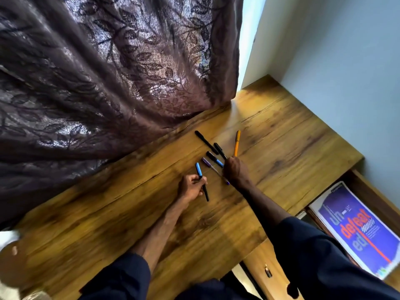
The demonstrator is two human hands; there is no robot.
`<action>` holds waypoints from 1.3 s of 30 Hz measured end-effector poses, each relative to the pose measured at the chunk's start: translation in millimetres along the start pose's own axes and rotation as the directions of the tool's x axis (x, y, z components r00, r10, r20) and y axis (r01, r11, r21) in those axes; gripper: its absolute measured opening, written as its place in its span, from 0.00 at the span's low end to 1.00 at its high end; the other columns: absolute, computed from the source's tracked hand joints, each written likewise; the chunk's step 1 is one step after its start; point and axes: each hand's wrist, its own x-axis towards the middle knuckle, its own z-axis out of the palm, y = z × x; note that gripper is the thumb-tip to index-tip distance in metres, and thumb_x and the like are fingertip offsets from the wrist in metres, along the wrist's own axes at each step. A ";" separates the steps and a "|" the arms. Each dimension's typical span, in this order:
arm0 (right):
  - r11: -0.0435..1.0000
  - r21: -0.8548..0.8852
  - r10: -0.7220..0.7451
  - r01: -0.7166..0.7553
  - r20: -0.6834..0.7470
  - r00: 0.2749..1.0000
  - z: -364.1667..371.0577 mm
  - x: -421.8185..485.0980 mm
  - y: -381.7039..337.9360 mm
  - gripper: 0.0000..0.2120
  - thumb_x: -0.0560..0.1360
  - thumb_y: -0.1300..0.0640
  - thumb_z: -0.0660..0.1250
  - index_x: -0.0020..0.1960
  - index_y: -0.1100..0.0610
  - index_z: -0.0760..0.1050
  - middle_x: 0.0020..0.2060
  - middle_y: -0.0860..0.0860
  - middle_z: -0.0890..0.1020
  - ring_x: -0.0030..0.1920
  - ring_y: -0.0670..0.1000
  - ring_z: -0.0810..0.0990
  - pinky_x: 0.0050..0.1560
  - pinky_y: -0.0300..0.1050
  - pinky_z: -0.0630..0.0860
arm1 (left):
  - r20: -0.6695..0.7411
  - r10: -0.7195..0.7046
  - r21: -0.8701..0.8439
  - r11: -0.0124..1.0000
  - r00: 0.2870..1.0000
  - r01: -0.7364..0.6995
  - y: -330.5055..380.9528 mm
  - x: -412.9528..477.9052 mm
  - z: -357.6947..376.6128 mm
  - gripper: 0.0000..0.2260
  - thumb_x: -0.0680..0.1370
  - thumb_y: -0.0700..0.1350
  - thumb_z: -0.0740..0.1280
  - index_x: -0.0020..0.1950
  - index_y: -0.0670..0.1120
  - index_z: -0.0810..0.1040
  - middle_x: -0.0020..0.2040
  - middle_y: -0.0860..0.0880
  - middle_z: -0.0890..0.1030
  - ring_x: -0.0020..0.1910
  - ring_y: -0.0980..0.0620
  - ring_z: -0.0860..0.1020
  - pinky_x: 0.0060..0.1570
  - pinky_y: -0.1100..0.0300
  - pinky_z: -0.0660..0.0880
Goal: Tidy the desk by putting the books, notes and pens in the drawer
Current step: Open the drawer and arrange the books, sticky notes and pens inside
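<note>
Several pens lie on the wooden desk (108,224). My left hand (190,188) grips a blue-capped black pen (201,180) by its middle. My right hand (236,169) is closed over the ends of a cluster of pens: an orange pen (237,142), a black pen (219,150), a black pen with a blue end (214,159) and a purple pen (208,164). Another black pen (205,141) lies loose just beyond them. At the right, the open drawer (372,189) holds a blue book (359,230) with red lettering.
A dark purple floral curtain (97,72) hangs over the back left of the desk. A pale blue wall (346,72) borders the right side. A lower drawer front with a small handle (268,272) sits under the desk's near edge.
</note>
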 end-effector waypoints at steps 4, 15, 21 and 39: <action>0.992 0.123 -0.017 0.025 -0.064 0.998 -5.3 -21.1 11.9 0.06 0.75 0.60 0.69 0.47 0.61 0.83 0.44 0.59 0.82 0.43 0.61 0.82 0.37 0.51 0.78 | -0.013 0.024 0.012 1.000 1.000 -0.024 2.0 -8.3 1.6 0.12 0.77 0.49 0.74 0.50 0.41 0.83 0.39 0.48 0.84 0.29 0.58 0.81 0.28 0.64 0.78; 0.931 0.350 0.184 -0.105 -0.199 0.963 -4.7 -163.8 98.0 0.05 0.73 0.50 0.73 0.46 0.51 0.85 0.41 0.48 0.86 0.37 0.48 0.82 0.40 0.48 0.80 | 0.250 0.101 0.050 0.992 0.963 -0.118 -5.0 -69.5 60.8 0.09 0.75 0.43 0.76 0.51 0.40 0.81 0.43 0.43 0.86 0.36 0.47 0.86 0.39 0.53 0.84; 0.852 0.458 0.380 -0.252 -0.213 0.900 1.3 -258.0 149.2 0.04 0.71 0.56 0.76 0.46 0.54 0.86 0.40 0.45 0.85 0.36 0.45 0.80 0.40 0.41 0.76 | 0.463 0.076 0.130 0.980 0.883 -0.152 -10.7 -112.8 122.5 0.12 0.74 0.38 0.76 0.52 0.38 0.76 0.42 0.42 0.82 0.31 0.50 0.84 0.34 0.54 0.84; 0.644 0.576 0.661 -0.503 -0.088 0.745 34.5 -380.6 249.8 0.04 0.71 0.53 0.77 0.41 0.53 0.86 0.34 0.46 0.85 0.34 0.42 0.81 0.34 0.41 0.77 | 0.593 -0.045 0.294 0.942 0.804 -0.165 -54.2 -198.8 238.0 0.06 0.78 0.40 0.71 0.52 0.38 0.81 0.45 0.40 0.86 0.35 0.50 0.84 0.39 0.58 0.84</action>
